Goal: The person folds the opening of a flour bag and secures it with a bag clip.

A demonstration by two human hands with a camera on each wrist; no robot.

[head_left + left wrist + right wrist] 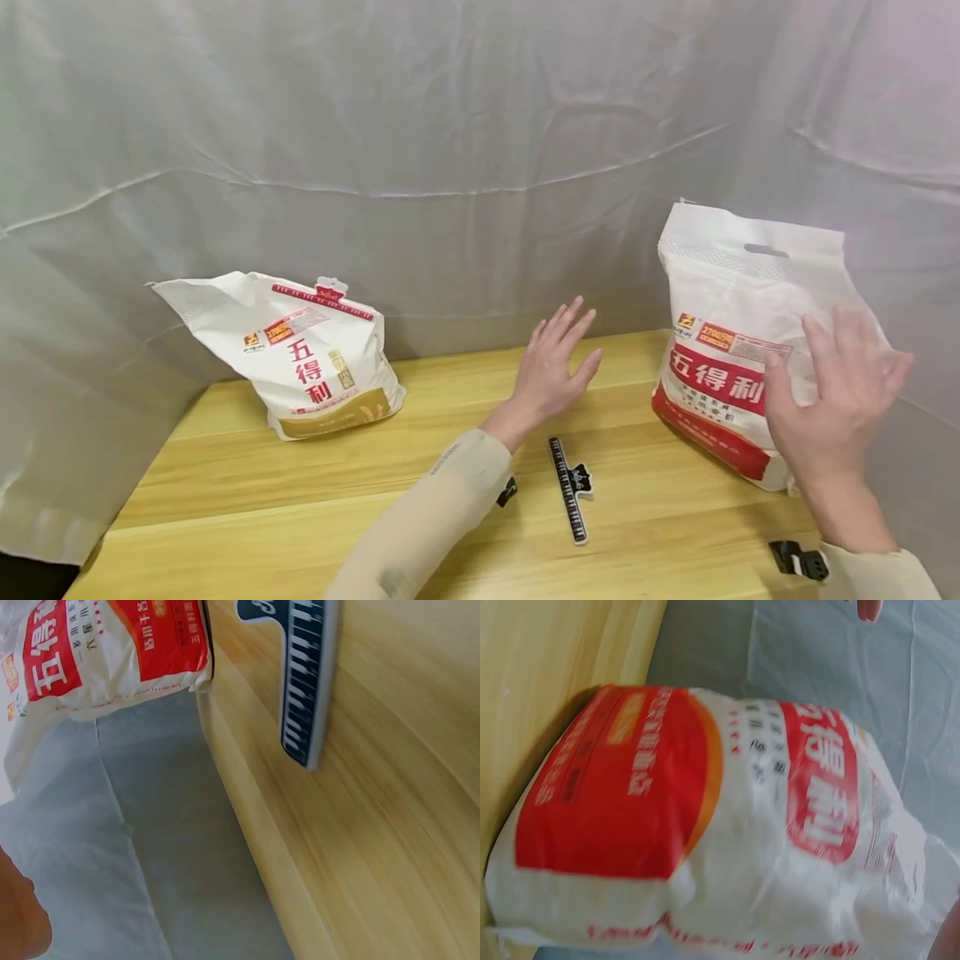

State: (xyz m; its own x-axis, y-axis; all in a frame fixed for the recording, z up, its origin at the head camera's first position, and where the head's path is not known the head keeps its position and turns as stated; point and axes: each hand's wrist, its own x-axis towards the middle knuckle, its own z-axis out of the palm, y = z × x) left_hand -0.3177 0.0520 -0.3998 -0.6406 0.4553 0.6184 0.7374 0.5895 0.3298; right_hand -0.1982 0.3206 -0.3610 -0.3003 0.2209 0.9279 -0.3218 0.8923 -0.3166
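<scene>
At the right of the table stands a white and red bag of flour (727, 333), upright, with a slot handle in its flat top. My right hand (836, 396) is raised in front of its right side, fingers spread; it overlaps the bag in the head view. The bag's printed front (757, 772) fills much of the right wrist view. My left hand (551, 371) hovers left of this bag with straight, spread fingers and holds nothing. Below it on the table lies a black clip (572, 490) with a piano-key pattern, also seen as a clip (300, 682) in the left wrist view.
A second white flour bag (315, 367), with gold at its base, leans at the left, a red piano-key clip (322, 300) across its folded top. Grey cloth (450, 167) hangs behind the wooden table (262, 483). Black straps (798, 560) sit at the wrists.
</scene>
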